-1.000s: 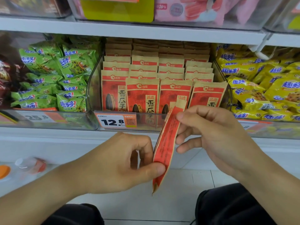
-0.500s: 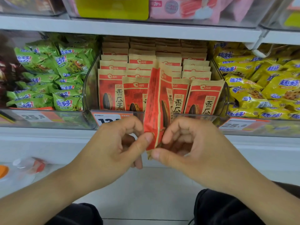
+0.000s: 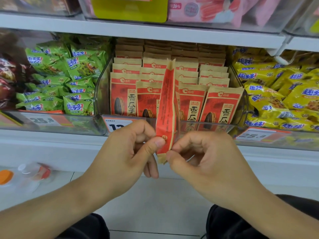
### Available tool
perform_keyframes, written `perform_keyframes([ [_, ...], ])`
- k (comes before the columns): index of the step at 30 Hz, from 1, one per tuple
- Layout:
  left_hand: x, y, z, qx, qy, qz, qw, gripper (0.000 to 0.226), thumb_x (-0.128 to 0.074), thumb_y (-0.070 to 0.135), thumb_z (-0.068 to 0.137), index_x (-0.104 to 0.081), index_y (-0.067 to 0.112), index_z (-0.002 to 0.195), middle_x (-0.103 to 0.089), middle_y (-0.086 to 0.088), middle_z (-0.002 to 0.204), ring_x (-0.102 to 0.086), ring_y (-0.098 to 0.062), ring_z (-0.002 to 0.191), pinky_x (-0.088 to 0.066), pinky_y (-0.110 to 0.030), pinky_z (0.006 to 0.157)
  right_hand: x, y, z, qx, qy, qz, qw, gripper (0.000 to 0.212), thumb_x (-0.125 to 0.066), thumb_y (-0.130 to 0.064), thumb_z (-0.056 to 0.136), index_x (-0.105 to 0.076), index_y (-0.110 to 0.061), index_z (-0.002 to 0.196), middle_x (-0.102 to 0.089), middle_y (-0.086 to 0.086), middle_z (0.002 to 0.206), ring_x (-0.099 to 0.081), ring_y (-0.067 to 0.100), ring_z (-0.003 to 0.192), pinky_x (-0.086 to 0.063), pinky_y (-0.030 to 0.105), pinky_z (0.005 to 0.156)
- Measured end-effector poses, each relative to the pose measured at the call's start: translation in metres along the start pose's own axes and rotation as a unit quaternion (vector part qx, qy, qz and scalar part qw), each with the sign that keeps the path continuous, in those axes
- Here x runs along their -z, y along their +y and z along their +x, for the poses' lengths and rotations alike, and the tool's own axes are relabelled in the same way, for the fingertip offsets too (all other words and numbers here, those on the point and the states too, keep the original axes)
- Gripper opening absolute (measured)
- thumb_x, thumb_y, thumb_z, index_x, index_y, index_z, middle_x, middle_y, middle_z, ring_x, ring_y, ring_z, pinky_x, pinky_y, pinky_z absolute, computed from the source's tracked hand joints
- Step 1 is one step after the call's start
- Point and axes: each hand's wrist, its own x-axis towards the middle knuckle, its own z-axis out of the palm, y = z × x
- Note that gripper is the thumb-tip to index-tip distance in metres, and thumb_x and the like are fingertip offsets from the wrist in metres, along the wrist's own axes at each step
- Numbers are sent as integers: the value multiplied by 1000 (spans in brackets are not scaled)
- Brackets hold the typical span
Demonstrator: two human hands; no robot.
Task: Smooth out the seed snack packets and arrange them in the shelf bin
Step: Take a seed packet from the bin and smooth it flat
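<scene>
**Packet raised upright before the bin**

We now hold the red seed packet (image 3: 167, 107) edge-on and upright, higher than a second ago, when it hung low and slanted. Our left hand (image 3: 131, 149) and right hand (image 3: 203, 156) both pinch its bottom end, fingers curled together on it. We judge it is almost ready to go into the clear bin (image 3: 101, 94), among the standing packets (image 3: 222, 104). Green bags (image 3: 65, 80) and yellow bags (image 3: 283, 94) fill the neighbouring bins, above a pale floor (image 3: 155, 204).
</scene>
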Motion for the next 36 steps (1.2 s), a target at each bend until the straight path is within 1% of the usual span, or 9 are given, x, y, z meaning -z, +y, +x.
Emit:
perform_keyframes([
  [7,1,1,2,12,-3,2,1000,27,-56,35,90,-52,11,79,-64,-11,49,-62,-22,42,-49,-22,50,10,0,6,10,-53,-27,998,12,-72,-18,85,-73,-22,73,-72,-10,68,-69,12,63,-54,34,63],
  [12,-1,-5,2,-1,-33,-20,999,27,-56,29,93,-52,4,82,-67,-15,63,-69,-24,55,-56,-32,55,19,1,10,12,-103,-32,994,13,-72,-15,85,-72,-21,73,-73,-9,69,-69,10,64,-55,32,64],
  [16,-1,-8,1,-31,-71,-66,995,28,-51,22,94,-48,-5,86,-68,-15,72,-70,-26,67,-57,-29,66,22,0,11,-3,-141,35,989,12,-75,-21,85,-73,-14,76,-75,-13,71,-71,5,68,-54,18,63],
  [20,3,-6,3,-68,-109,-124,984,25,-47,14,95,-47,-11,91,-68,-16,81,-68,-29,73,-56,-30,70,29,2,17,-46,-87,60,993,38,-65,-49,76,-73,-12,76,-75,-2,71,-72,12,69,-61,33,67],
  [23,10,-4,6,-58,-148,-161,974,23,-48,14,96,-52,-8,97,-71,-15,89,-70,-35,78,-59,-35,71,39,8,24,-94,-17,72,993,47,-59,-56,71,-68,-16,95,-75,-3,81,-73,10,77,-63,38,69],
  [26,14,-4,6,-30,-183,-191,964,28,-58,29,96,-59,1,101,-72,-10,94,-71,-29,82,-57,-30,74,43,9,25,-124,-47,150,980,49,-61,-48,77,-64,-21,118,-76,-4,98,-74,13,90,-62,37,78],
  [28,13,-5,6,-2,-177,-185,967,35,-62,37,93,-61,3,100,-73,-9,94,-71,-22,85,-57,-29,77,42,7,23,-129,-83,206,966,37,-60,-33,84,-68,-19,117,-77,2,101,-74,19,91,-62,33,76],
  [30,11,-7,7,42,-126,-184,974,44,-62,43,89,-62,1,102,-73,-18,98,-72,-29,87,-58,-31,78,42,8,22,-120,-68,207,969,33,-64,-26,82,-69,-17,113,-77,4,99,-75,20,88,-62,30,71],
  [36,11,-6,10,90,-93,-195,972,44,-56,43,89,-69,5,108,-74,-20,101,-73,-37,90,-59,-32,73,40,10,21,-98,-17,175,980,43,-73,-30,68,-66,-14,107,-76,4,90,-75,20,77,-62,35,62],
])
